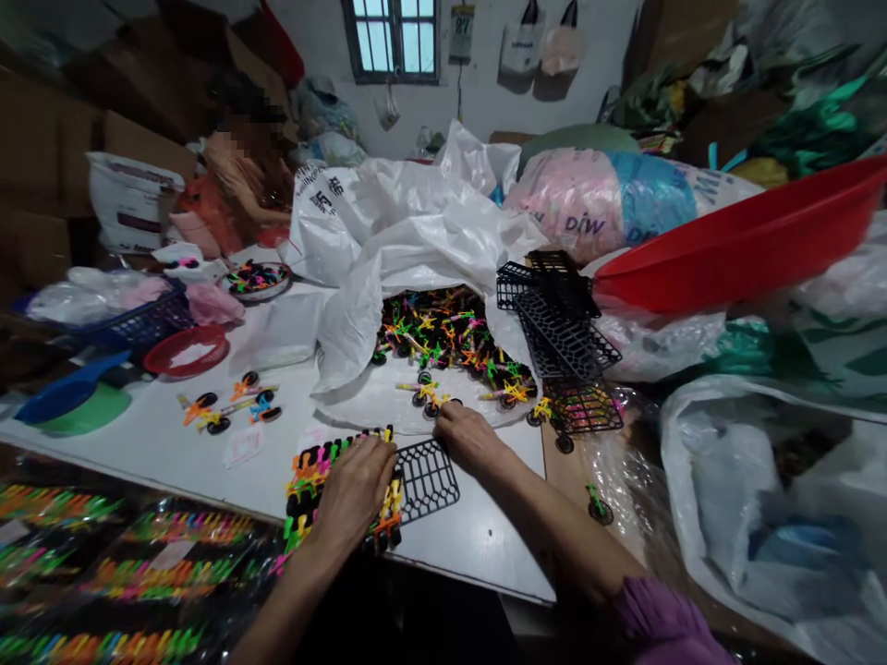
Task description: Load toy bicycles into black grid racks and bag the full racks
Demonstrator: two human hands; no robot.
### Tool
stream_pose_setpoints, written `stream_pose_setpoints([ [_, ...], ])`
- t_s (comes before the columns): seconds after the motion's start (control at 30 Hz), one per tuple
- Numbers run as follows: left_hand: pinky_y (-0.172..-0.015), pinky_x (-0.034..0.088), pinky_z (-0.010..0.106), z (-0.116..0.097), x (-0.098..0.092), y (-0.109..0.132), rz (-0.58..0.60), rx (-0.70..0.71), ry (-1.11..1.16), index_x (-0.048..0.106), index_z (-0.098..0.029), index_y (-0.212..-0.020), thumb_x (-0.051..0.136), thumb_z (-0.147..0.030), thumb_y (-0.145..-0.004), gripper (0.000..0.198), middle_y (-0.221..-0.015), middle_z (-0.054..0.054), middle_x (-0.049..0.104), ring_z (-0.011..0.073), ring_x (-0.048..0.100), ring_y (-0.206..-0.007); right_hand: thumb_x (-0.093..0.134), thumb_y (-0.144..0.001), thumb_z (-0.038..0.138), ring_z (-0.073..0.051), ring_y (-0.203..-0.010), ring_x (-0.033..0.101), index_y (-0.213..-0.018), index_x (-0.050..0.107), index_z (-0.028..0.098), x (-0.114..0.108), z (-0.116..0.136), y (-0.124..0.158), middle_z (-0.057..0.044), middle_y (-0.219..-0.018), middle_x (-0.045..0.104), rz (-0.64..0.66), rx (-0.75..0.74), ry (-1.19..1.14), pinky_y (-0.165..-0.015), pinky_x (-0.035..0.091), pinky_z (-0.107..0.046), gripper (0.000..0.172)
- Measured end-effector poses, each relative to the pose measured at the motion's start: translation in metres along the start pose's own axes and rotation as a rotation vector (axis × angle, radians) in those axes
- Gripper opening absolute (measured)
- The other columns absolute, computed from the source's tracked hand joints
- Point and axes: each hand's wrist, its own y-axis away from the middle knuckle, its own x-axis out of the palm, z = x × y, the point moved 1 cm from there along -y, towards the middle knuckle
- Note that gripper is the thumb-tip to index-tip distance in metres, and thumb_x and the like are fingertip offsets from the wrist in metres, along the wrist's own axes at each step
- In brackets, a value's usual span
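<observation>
A black plastic grid tray lies on the white table near its front edge, its left part filled with small colourful toy bicycles. My left hand rests on those bicycles, fingers curled over them. My right hand reaches past the tray's far right corner, its fingers closed by a toy bicycle at the mouth of a white plastic bag. That bag spills a heap of loose toy bicycles.
Empty black grid trays are stacked to the right of the heap. Three loose bicycles lie at left, near a red basket and blue scoop. A red basin sits at right. Another person sits at the far left. Packed bicycles lie below.
</observation>
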Motion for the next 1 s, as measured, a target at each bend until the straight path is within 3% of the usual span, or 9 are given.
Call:
stream_pose_setpoints([
  [0.13, -0.074, 0.045, 0.034, 0.002, 0.007, 0.010, -0.035, -0.005, 0.046, 0.059, -0.016, -0.089, 0.040, -0.024, -0.090, 0.021, -0.080, 0.005, 0.059, 0.0194, 0.055, -0.078, 0.038, -0.091, 0.021, -0.016, -0.086, 0.052, -0.094, 0.058, 0.017, -0.006, 0.000, 0.031, -0.007, -0.093, 0.058, -0.011, 0.188, -0.022, -0.073, 0.037, -0.025, 0.021],
  [0.27, -0.073, 0.045, 0.033, 0.000, 0.004, 0.010, -0.037, 0.003, 0.050, 0.059, -0.016, -0.088, 0.039, -0.025, -0.090, 0.022, -0.080, 0.005, 0.059, 0.0191, 0.056, -0.077, 0.046, -0.087, 0.032, -0.020, -0.088, 0.056, -0.094, 0.059, 0.015, -0.005, 0.001, 0.016, -0.011, -0.095, 0.061, 0.036, 0.497, -0.055, -0.072, 0.036, -0.028, 0.022],
  [0.43, -0.077, 0.045, 0.035, -0.003, -0.002, 0.006, -0.112, 0.032, 0.023, 0.060, -0.015, -0.094, 0.042, -0.025, -0.089, 0.021, -0.088, 0.008, 0.061, 0.0207, 0.056, -0.084, 0.047, -0.084, 0.031, -0.021, -0.083, 0.058, -0.090, 0.060, 0.015, -0.002, 0.002, 0.002, -0.011, -0.089, 0.064, 0.007, 0.646, -0.146, -0.068, 0.035, -0.027, 0.022],
  [0.5, -0.081, 0.045, 0.036, -0.003, -0.004, 0.005, -0.134, 0.036, 0.037, 0.059, -0.015, -0.099, 0.044, -0.024, -0.088, 0.021, -0.094, 0.009, 0.060, 0.0211, 0.054, -0.089, 0.047, -0.084, 0.032, -0.018, -0.074, 0.057, -0.086, 0.060, 0.015, -0.003, 0.008, 0.006, -0.008, -0.081, 0.065, -0.036, 0.618, -0.288, -0.062, 0.034, -0.025, 0.021],
  [0.6, -0.079, 0.045, 0.033, -0.002, -0.002, 0.004, -0.033, 0.085, 0.108, 0.059, -0.015, -0.098, 0.042, -0.017, -0.087, 0.021, -0.090, 0.007, 0.060, 0.0192, 0.055, -0.086, 0.051, -0.080, 0.027, -0.013, -0.064, 0.053, -0.085, 0.059, 0.016, 0.000, 0.027, 0.014, -0.003, -0.073, 0.063, -0.122, 0.478, -0.573, -0.057, 0.033, -0.021, 0.015],
  [0.77, -0.074, 0.045, 0.030, 0.000, 0.002, 0.002, 0.007, 0.038, 0.201, 0.059, -0.017, -0.095, 0.042, -0.015, -0.086, 0.020, -0.084, 0.005, 0.061, 0.0174, 0.057, -0.081, 0.049, -0.077, 0.018, -0.013, -0.065, 0.052, -0.080, 0.059, 0.016, 0.026, 0.062, 0.016, -0.002, -0.074, 0.061, -0.201, 0.370, -0.838, -0.060, 0.036, -0.021, 0.011],
  [0.87, -0.074, 0.045, 0.030, -0.001, 0.001, 0.001, 0.007, 0.016, 0.218, 0.059, -0.019, -0.097, 0.045, -0.021, -0.087, 0.017, -0.083, 0.004, 0.061, 0.0173, 0.057, -0.080, 0.047, -0.078, 0.017, -0.014, -0.069, 0.053, -0.083, 0.058, 0.015, 0.037, 0.066, 0.011, -0.003, -0.079, 0.061, -0.268, 0.357, -0.883, -0.063, 0.039, -0.022, 0.012],
  [1.0, -0.073, 0.046, 0.031, -0.001, 0.000, 0.000, 0.005, -0.008, 0.210, 0.057, -0.019, -0.101, 0.052, -0.029, -0.085, 0.020, -0.085, 0.004, 0.062, 0.0183, 0.058, -0.081, 0.043, -0.077, 0.010, -0.017, -0.077, 0.054, -0.093, 0.057, 0.015, 0.041, 0.064, 0.006, -0.006, -0.086, 0.061, -0.260, 0.233, -0.744, -0.070, 0.040, -0.025, 0.021],
])
